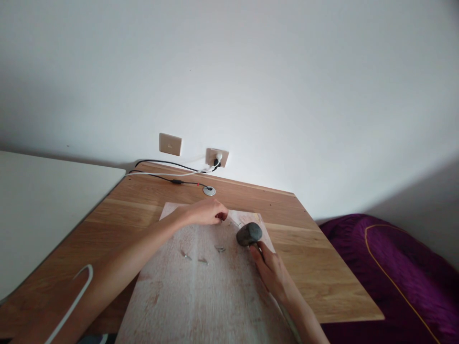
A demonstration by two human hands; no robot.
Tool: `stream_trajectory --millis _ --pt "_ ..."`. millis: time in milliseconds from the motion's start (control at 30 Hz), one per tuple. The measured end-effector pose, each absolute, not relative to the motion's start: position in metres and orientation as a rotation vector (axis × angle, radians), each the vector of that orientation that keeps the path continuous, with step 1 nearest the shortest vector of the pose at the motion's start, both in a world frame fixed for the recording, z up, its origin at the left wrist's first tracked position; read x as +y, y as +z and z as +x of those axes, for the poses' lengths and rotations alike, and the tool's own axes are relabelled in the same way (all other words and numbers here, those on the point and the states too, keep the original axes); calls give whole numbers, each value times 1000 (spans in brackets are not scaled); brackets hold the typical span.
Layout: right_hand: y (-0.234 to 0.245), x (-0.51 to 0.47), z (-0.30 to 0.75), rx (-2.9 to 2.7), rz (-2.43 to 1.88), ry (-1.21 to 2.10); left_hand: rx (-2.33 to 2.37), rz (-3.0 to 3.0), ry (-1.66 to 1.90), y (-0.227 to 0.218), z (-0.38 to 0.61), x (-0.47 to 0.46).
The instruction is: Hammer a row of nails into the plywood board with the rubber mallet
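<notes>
A pale whitewashed board [201,291] lies on a wooden desk [143,200]. My right hand [270,272] is wrapped round the handle of a hammer whose dark head [249,233] hovers just above the board's far right part. My left hand [208,211] reaches to the board's far edge with its fingertips pinched together on something small that I cannot make out, a little left of the hammer head. Several small nails [202,255] lie loose on the board between my two forearms.
Black and white cables [172,174] run across the desk's back edge to a wall socket [217,156]. A round metal grommet [209,191] sits near them. A white table [43,205] adjoins on the left. A purple cushion [394,272] lies at the right.
</notes>
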State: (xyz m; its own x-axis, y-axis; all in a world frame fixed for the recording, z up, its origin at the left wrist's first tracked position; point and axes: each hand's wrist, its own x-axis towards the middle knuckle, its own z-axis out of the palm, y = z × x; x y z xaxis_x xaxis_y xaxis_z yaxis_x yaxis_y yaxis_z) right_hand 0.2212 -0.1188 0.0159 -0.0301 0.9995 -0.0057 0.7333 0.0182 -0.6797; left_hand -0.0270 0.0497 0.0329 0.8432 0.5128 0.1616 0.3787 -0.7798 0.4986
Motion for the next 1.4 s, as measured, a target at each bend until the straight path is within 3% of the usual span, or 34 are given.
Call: stream_trajectory --millis 1400 --pt "18 -118 219 -1808 -1758 743 822 2607 321 38 -28 47"
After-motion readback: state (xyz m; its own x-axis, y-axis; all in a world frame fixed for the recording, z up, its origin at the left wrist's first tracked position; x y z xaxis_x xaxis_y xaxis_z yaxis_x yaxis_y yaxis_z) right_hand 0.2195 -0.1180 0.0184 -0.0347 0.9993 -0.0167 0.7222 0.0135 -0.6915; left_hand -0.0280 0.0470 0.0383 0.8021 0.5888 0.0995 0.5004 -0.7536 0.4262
